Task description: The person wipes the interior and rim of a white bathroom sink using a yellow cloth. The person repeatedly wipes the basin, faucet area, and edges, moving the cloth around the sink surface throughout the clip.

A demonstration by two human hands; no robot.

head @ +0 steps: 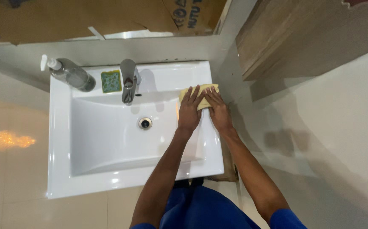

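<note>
Both hands lie flat, fingers spread, pressing a yellow cloth against the far right corner of the white sink; neither grips it. The left hand covers the cloth's left part, the right hand its right edge. Left of them are the drain and the metal tap. Behind the basin lie a green sponge and a clear soap bottle.

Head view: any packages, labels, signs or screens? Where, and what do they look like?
Cardboard sheet: top edge, behind the sink; flat, brown, dark print at its right end.
Soap dispenser: sink's back left corner, lying tilted; clear grey bottle, white pump, no label visible.
No screens or signs.
</note>
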